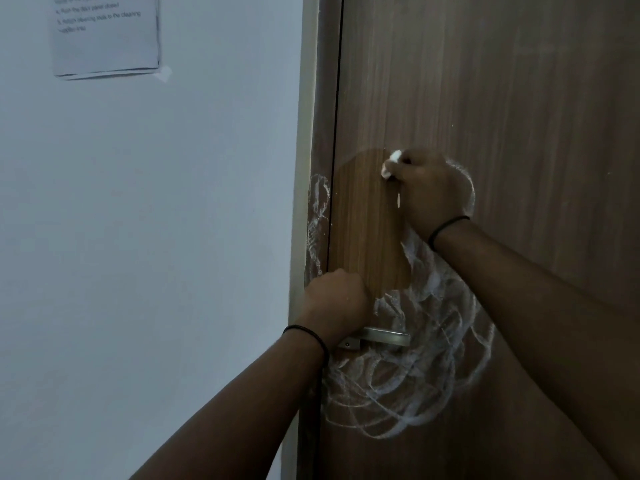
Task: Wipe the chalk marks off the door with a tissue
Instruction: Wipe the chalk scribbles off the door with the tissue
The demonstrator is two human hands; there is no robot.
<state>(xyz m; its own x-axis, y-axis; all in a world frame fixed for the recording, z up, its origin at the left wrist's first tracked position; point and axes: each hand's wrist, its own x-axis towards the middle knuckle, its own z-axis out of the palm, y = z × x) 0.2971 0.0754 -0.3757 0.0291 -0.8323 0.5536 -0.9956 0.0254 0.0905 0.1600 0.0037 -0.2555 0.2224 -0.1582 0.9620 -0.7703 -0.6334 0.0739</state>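
Wiping is partly done: a cleared patch on the door (519, 98), most scribbles still waiting.

The right hand (429, 188) is pressing a balled tissue (148, 165) against the wood, fingers clamped on it, at the top of the clean oval; chalk marks (415, 375) are covering the panel below and right, plus the frame edge (317, 216). The left hand (334, 303) is gripping the handle (384, 337), fingers closed. A pale wall with a taped paper notice (104, 36) is standing left.

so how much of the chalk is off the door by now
Partly done. A clean patch shows on the door left of the right hand, which presses the tissue there. The left hand grips the handle. Left: the heavy chalk scribbles around and below the handle, and the chalk on the frame.
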